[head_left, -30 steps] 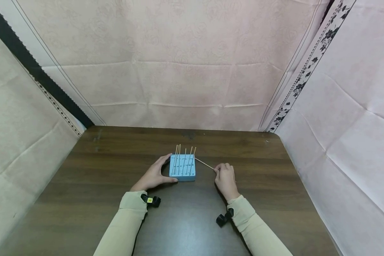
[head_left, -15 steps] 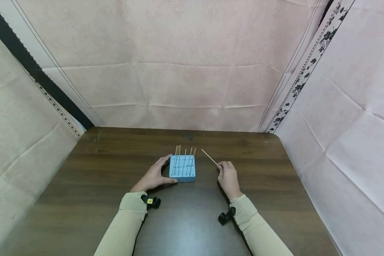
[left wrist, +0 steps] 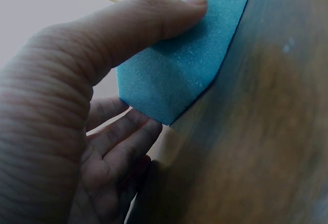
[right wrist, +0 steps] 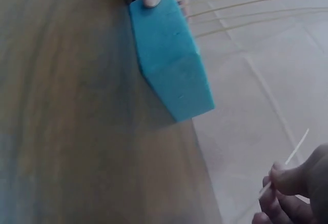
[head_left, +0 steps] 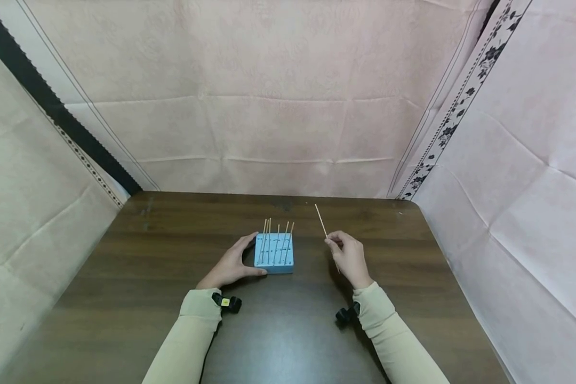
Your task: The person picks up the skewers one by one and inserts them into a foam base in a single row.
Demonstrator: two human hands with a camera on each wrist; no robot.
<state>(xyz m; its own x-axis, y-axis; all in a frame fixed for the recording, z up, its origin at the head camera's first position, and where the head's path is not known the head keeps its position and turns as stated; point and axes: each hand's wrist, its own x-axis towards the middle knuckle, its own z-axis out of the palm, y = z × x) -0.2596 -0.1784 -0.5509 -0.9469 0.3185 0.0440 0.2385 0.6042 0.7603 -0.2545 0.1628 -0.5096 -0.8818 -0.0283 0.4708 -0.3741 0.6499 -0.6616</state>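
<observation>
A light blue foam block (head_left: 274,269) sits mid-table with several thin wooden skewers (head_left: 270,226) standing upright in its top. My left hand (head_left: 228,265) holds the block from the left; in the left wrist view its thumb lies on the front face of the block (left wrist: 189,55), the other fingers against the far side. To the right of the block and apart from it, my right hand (head_left: 351,258) pinches a single wooden skewer (head_left: 320,220) between thumb and fingers. That skewer (right wrist: 298,145) leans upward, its lower end sticking out below the hand.
The brown wooden table (head_left: 173,320) runs back to a pale cloth wall (head_left: 273,128), with more cloth on both sides. A small black camera (head_left: 348,313) is strapped on the right wrist, another camera (head_left: 227,302) on the left.
My right hand has moved away from the block, right and slightly up, and turned its skewer from pointing at the block to nearly upright. The left hand and block stay put.
</observation>
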